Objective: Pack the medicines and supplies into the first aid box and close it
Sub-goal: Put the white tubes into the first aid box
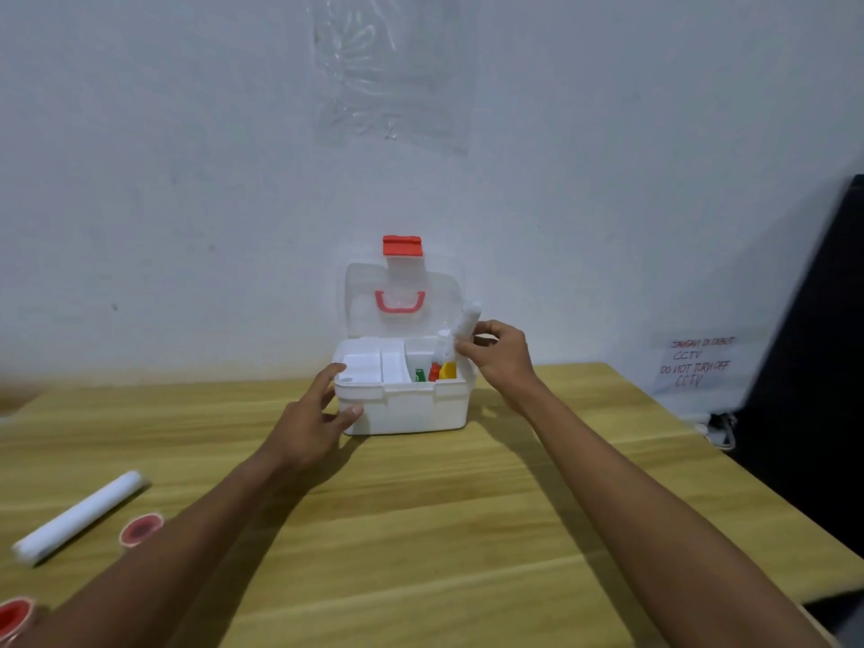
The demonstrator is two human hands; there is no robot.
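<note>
While a white roll (79,516) is lying at the worktop's (421,530) left, the left hand (318,413) is bracing, fingers spread, the open first aid box (406,404) by the wall; the right hand (502,353) is pinching a white tube (463,327) over its right compartment.

Upright lid (402,297) behind open box (404,406)

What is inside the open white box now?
In the box a white tray covers the left part. On the right stand green, red and yellow bottles. The right hand lowers a white roll in. Anything under the tray is hidden.
</note>
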